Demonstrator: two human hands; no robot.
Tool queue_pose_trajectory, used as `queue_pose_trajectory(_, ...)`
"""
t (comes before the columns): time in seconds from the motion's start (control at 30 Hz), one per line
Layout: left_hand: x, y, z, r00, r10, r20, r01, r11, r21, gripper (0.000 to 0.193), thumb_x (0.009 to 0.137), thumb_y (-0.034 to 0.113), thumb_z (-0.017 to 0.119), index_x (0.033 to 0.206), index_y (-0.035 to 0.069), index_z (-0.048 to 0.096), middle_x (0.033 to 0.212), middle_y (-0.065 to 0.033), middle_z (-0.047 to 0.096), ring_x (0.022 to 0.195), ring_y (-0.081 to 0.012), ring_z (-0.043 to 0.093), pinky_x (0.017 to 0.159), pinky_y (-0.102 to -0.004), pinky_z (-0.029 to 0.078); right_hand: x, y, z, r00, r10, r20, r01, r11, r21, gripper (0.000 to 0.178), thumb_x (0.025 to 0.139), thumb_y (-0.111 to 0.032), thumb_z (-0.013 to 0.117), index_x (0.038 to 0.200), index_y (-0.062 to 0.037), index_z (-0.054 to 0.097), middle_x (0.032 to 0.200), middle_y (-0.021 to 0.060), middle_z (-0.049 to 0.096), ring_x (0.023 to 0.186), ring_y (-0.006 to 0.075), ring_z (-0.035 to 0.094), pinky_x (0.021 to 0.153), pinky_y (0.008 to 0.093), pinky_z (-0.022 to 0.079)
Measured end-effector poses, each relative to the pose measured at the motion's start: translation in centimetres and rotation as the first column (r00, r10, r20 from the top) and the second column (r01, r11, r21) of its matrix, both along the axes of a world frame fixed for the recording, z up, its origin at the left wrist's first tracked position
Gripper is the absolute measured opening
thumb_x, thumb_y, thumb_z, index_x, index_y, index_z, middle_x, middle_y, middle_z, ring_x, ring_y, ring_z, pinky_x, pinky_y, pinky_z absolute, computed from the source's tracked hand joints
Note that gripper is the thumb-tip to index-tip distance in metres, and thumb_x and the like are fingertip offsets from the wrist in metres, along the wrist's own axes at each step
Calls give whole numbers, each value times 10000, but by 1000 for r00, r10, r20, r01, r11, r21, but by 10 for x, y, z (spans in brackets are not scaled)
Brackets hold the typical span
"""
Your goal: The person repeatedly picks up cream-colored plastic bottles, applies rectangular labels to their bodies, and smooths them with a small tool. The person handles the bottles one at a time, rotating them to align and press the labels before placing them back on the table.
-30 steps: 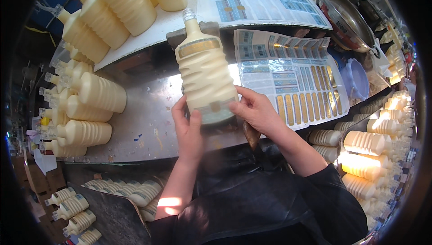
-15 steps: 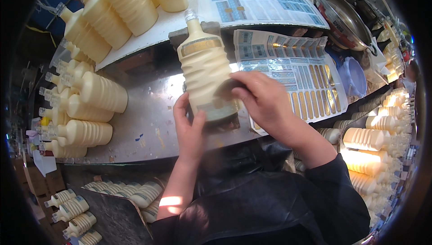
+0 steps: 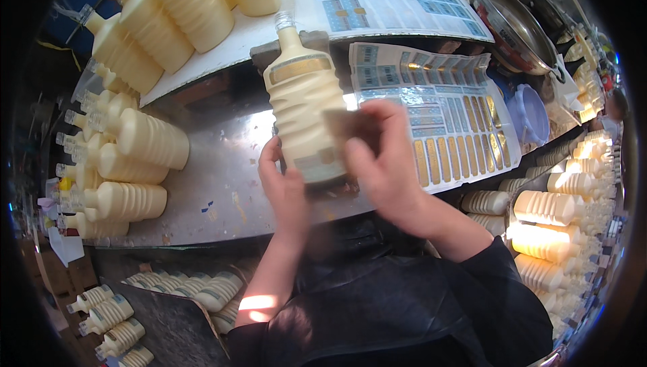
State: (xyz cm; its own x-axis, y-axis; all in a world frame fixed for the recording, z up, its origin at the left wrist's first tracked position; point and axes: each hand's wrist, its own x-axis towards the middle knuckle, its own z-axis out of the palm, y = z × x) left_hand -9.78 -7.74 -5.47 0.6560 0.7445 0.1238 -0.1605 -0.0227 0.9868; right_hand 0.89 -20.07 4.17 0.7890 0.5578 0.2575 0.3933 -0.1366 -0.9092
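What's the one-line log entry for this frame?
left hand: steadies cream ribbed bottle | right hand: on bottle front, blurred | label sheet: beside bottle

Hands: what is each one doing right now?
Left hand: holding the cream ribbed bottle.
Right hand: fingers on the bottle's front; grip blurred, cannot tell.

The held bottle (image 3: pixel 303 107) is standing over the middle of the tabletop (image 3: pixel 216 185). Left of the bottle, a heap of bottles (image 3: pixel 121 165) is lying on the tabletop. Behind and left of it, more bottles (image 3: pixel 182 3) are lying on a board (image 3: pixel 242 33). Right of the bottle, a label sheet (image 3: pixel 445 124) is lying on the tabletop; behind that, a second sheet (image 3: pixel 391 3). Farther right, a metal pan (image 3: pixel 515 26) is sitting. Right of and below the bottle, past the tabletop's edge, stacked bottles (image 3: pixel 546 219) are lying.
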Motion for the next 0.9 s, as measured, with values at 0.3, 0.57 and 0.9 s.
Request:
queue_pose_trajectory(0.3, 8, -5, -2, 995, 50, -84, -36, 986, 164, 573, 1041, 334, 503, 1440, -57, 378, 1380, -198, 460, 1331, -295, 423, 1156, -440, 313, 7, -27, -48, 994, -76, -84, 67, 993, -100, 416, 954, -32, 555, 1352, 10, 438, 1238, 149, 554, 1144, 262, 571, 1029, 380, 448)
queue_pose_trajectory(0.57, -1, -2, 2, 998, -55, 17, 57, 990, -128, 592, 1055, 349, 516, 1494, 3, 324, 1441, -161, 435, 1349, -253, 423, 1170, -389, 304, -3, -30, -32, 976, 50, -212, -47, 999, 17, 412, 969, -42, 562, 1361, 20, 455, 1231, 116, 556, 1160, 191, 549, 1036, 327, 434)
queue_pose_trajectory(0.9, -7, 4, 4, 981, 110, -157, -7, 840, 542, 762, 695, 189, 892, 1335, 24, 513, 1280, -156, 556, 1202, -331, 544, 1059, -440, 417, 1, -40, -25, 982, -74, 171, 86, 994, -64, 328, 880, 61, 658, 1196, -12, 605, 1097, 141, 686, 976, 250, 704, 849, 329, 554)
